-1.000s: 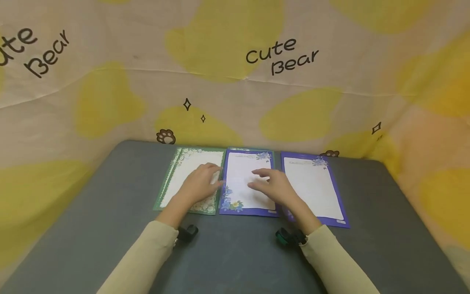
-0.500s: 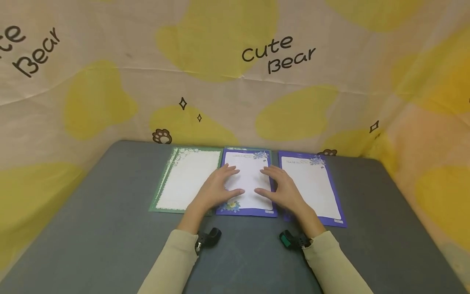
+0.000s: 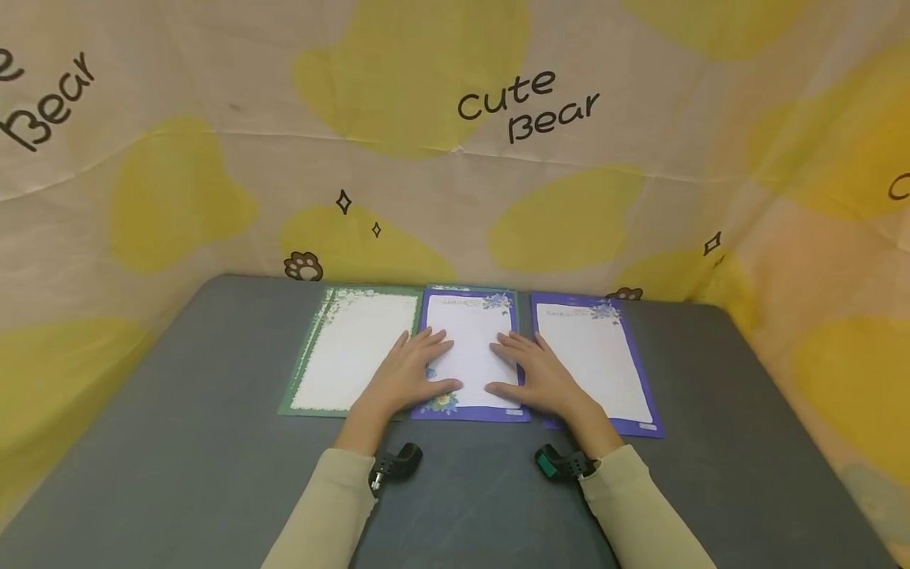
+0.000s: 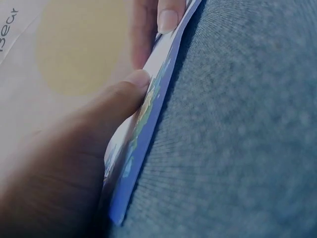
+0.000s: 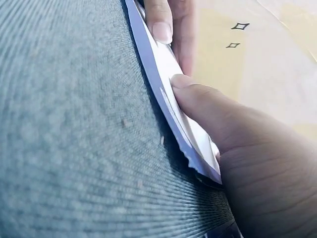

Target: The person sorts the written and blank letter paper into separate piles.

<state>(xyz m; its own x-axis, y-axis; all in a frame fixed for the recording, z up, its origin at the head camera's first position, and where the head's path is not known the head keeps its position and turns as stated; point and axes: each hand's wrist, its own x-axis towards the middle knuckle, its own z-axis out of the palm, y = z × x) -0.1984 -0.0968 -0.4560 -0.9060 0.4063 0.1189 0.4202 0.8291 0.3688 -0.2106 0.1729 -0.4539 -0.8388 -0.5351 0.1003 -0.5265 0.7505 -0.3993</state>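
A purple-bordered sheet of paper [image 3: 471,325] with blue flowers lies in the middle of the row in the head view. My left hand [image 3: 404,374] rests over its left side, fingers spread and thumb pointing inward. Opposite it, my right hand [image 3: 546,374] lies on the right side with fingers spread as well. In the left wrist view the thumb [image 4: 133,82] touches the sheet near its printed flowers. The right wrist view has the other thumb [image 5: 185,85] down on the paper, whose near edge curls slightly. Both palms hide parts of the sheet's sides.
To the left lies a green-bordered sheet [image 3: 351,348] with a white floral frame. Another purple-bordered sheet [image 3: 593,359] is on the right, slightly turned. A greenish edge shows behind the middle sheet. The grey table [image 3: 178,442] meets a printed cloth [image 3: 426,95] at the back.
My left hand has moved right from the green-bordered sheet onto the middle one. Both hands have lowered and spread their fingers on the paper. The head view has shifted slightly.
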